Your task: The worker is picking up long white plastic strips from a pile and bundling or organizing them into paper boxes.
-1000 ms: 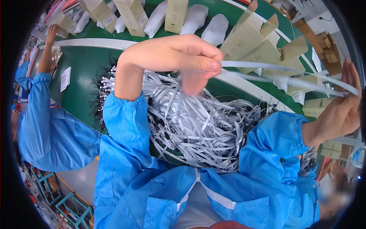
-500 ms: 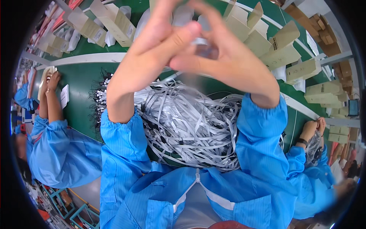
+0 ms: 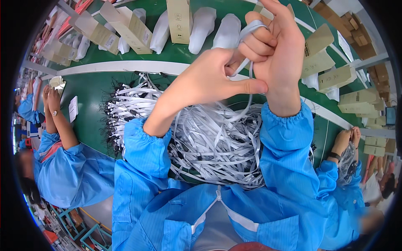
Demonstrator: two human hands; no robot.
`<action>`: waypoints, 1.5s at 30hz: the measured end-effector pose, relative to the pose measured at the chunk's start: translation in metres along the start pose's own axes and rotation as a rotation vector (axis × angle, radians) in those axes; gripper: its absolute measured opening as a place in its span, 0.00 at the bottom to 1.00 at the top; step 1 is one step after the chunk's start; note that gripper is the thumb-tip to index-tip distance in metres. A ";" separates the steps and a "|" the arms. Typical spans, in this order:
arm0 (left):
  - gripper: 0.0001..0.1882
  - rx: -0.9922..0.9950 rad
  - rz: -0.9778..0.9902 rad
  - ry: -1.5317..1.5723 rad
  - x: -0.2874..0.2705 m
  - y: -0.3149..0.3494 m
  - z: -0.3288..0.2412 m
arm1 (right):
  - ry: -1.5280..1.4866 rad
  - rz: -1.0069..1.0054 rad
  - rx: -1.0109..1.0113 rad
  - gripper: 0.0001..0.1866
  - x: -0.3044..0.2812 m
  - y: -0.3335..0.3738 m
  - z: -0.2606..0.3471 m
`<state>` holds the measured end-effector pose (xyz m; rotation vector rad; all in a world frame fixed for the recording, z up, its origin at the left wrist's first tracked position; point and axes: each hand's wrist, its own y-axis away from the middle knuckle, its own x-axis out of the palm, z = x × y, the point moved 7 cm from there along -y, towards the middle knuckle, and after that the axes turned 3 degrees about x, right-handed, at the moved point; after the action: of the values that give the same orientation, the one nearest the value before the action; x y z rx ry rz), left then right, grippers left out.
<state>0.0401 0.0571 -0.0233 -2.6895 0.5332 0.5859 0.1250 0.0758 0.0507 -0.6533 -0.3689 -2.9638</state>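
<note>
Both hands are raised together above the bench. A flat grey strap point(image 3: 250, 30) passes over the curled fingers of my right hand point(image 3: 281, 50), while one or two of its other fingers point up. My left hand point(image 3: 207, 77) is closed on the same strap, pressed against the right fingers, its thumb stretched toward the right wrist. From between the hands a length of strap hangs down in a curve toward the pile. Below my forearms lies a big tangled heap of grey straps point(image 3: 213, 142); black ends with thin cords gather at its left side.
A white rail point(image 3: 121, 66) crosses the green bench point(image 3: 86, 85). Beyond it stand open cream boxes point(image 3: 180, 21) and white wrapped items point(image 3: 202, 30). A paper slip point(image 3: 73, 108) lies at left. Co-workers in blue sit on both sides, their hands point(image 3: 53, 100) at the bench.
My hands have separated somewhat and come lower; the left forearm has swung right. A strap now shows around the right fingers. The heap's left end, formerly behind my left arm, is more visible.
</note>
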 end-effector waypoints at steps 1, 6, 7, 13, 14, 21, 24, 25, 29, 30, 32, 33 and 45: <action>0.16 0.006 0.010 0.005 0.002 -0.001 -0.003 | -0.001 -0.012 -0.004 0.10 -0.005 0.000 0.001; 0.21 -0.028 0.138 0.283 0.009 0.006 0.002 | -0.131 0.078 -0.315 0.07 -0.039 -0.013 0.012; 0.23 0.122 0.099 0.299 0.007 0.004 -0.004 | -0.301 0.164 -0.294 0.06 -0.048 -0.018 0.013; 0.24 0.095 0.071 0.520 0.019 0.002 -0.006 | -0.174 0.017 -0.410 0.06 -0.038 0.002 0.023; 0.21 -0.014 0.110 0.543 0.022 0.002 -0.003 | -0.127 0.022 -0.427 0.06 -0.041 -0.002 0.024; 0.09 -0.019 0.164 0.446 0.034 0.003 -0.005 | -0.173 0.124 -0.422 0.06 -0.038 0.001 0.030; 0.23 -0.055 0.312 0.552 0.015 0.000 -0.005 | -0.294 0.165 -0.343 0.07 -0.042 -0.003 0.030; 0.23 -0.058 0.308 0.548 0.017 -0.001 -0.005 | -0.297 0.171 -0.340 0.07 -0.043 -0.005 0.026; 0.37 0.045 -0.650 0.731 -0.035 0.000 0.010 | -0.133 0.497 -0.321 0.11 -0.023 0.000 0.010; 0.39 0.074 -0.669 1.022 -0.046 0.003 0.021 | 0.177 0.447 -0.296 0.13 -0.014 0.007 0.007; 0.41 0.138 -0.701 1.604 -0.065 0.011 0.037 | 0.797 0.340 -0.223 0.17 -0.001 0.015 -0.005; 0.41 0.134 -0.701 1.605 -0.066 0.015 0.038 | 0.797 0.338 -0.220 0.17 0.001 0.011 -0.010; 0.54 -0.220 -0.549 0.318 -0.042 0.027 0.001 | 0.792 0.516 -1.083 0.11 0.003 0.038 -0.015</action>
<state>-0.0074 0.0458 -0.0117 -2.9669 -0.2203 0.0647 0.1211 0.0350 0.0469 0.3955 1.2742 -2.3957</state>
